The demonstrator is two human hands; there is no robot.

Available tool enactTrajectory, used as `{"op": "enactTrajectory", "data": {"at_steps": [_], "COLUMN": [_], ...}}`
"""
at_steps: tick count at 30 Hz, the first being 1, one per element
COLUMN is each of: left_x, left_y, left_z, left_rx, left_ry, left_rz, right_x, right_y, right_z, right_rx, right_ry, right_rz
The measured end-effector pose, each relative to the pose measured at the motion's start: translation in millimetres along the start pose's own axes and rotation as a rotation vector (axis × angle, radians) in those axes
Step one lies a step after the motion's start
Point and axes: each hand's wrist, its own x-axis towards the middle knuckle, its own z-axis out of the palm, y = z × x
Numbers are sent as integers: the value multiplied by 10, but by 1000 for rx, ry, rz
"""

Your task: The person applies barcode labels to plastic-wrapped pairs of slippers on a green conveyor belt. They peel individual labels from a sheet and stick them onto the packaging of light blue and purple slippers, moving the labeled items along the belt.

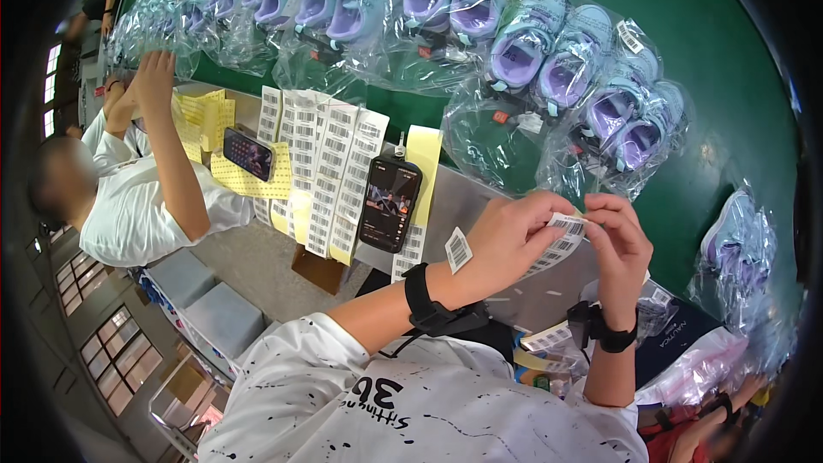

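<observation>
In front of me my left hand [517, 238] pinches a white strip of barcode labels [561, 243] between thumb and fingers. My right hand [619, 236] is closed at the strip's upper right end, thumb and fingertips pressed together on its edge. A single barcode label [459, 249] sticks to the back of my left hand near the wrist. Just beyond my hands lie pairs of light blue shoes with lilac insides [630, 120] in clear plastic bags, some bearing a barcode label [630, 37].
Several bagged shoes [351, 13] line the green table [729, 103]. Left of my hands are label sheets [330, 171], a phone [392, 206] with a cable and another phone [249, 154]. A person in white [163, 206] works at the left; another person's arm [711, 416] shows lower right.
</observation>
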Motion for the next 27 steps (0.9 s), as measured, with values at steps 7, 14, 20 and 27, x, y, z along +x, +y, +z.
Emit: {"op": "enactTrajectory", "data": {"at_steps": [7, 14, 20, 27], "left_x": [-27, -24, 34, 42], "left_y": [-70, -261, -125, -115], "left_z": [108, 2, 147, 264], "left_rx": [-48, -90, -188, -183], "left_ry": [-46, -46, -47, -78], "left_rz": [-134, -191, -193, -235], "right_x": [-84, 340, 916, 1354], "right_y": [-15, 37, 1017, 1329], "right_z": [19, -929, -2115, -1901], "right_rx": [-442, 50, 715, 966], "right_ry": [86, 510, 460, 251], "right_rz": [-288, -187, 145, 161]}}
